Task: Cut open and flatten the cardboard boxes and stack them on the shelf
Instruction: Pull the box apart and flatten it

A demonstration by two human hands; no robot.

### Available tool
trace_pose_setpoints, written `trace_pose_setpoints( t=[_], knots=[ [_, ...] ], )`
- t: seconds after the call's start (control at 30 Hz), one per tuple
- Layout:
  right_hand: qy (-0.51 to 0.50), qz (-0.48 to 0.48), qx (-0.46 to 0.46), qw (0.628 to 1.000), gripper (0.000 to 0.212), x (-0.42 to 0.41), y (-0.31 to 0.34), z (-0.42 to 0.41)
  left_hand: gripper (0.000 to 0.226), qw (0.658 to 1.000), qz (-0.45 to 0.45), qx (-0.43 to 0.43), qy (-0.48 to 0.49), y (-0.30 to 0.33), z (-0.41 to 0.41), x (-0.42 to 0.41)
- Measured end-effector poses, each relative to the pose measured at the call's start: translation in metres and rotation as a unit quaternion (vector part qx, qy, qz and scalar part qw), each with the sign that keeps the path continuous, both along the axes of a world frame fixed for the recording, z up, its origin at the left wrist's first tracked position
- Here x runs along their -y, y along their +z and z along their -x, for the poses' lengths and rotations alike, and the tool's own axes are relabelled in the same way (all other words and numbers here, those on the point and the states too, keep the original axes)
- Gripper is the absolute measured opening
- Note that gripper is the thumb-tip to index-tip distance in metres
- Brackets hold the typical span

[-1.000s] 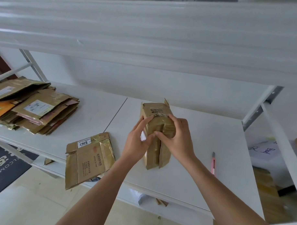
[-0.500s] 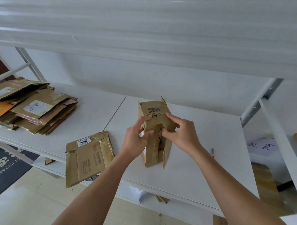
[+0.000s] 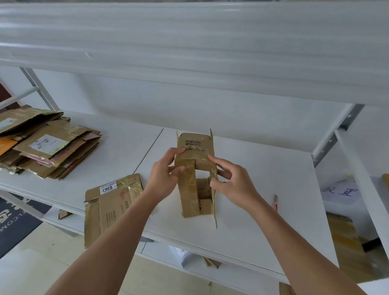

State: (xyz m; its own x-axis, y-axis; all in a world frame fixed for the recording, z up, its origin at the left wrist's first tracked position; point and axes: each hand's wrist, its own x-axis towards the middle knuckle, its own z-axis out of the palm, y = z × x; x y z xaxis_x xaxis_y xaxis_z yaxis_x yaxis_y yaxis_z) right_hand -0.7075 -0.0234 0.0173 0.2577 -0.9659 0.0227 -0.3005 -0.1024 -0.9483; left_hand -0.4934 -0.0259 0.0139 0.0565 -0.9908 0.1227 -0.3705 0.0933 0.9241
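Observation:
A small brown cardboard box [image 3: 194,147] stands upright on the white shelf [image 3: 253,193], its near side split open so the inside shows. My left hand [image 3: 164,175] grips the box's left edge, thumb on the left flap. My right hand [image 3: 230,181] pinches the right flap and holds it pulled outward. A flattened box with a white 6367 label [image 3: 112,202] lies at the shelf's front edge, hanging over it. A stack of flattened boxes [image 3: 41,144] sits at the far left of the shelf. A pink utility knife [image 3: 275,202] lies right of my right wrist.
A higher white shelf board [image 3: 192,48] spans the top of the view. A metal upright [image 3: 337,134] stands at the right. Below lie a dark welcome mat [image 3: 8,224], cardboard scraps and a white sheet with handwriting [image 3: 339,192].
The box's near flaps have parted: my right hand pulled the right flap outward, exposing the inside. The box turned slightly to face me. My left hand kept its grip.

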Motion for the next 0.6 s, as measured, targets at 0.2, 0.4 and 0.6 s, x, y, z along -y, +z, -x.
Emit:
trace_pose_setpoints(
  t=[0.2, 0.4, 0.6],
  knots=[
    [0.069, -0.080, 0.090, 0.990, 0.059, 0.003, 0.003, 0.019, 0.054, 1.000, 0.000, -0.015, 0.018, -0.001, -0.002, -0.005],
    [0.032, -0.078, 0.042, 0.996, 0.051, 0.009, 0.005, 0.037, 0.053, 1.000, -0.011, -0.006, 0.003, 0.002, 0.008, -0.007],
    [0.001, -0.033, 0.018, 0.999, 0.054, 0.007, 0.007, 0.048, 0.063, 1.000, 0.012, 0.008, -0.008, 0.013, 0.014, -0.003]
  ],
)
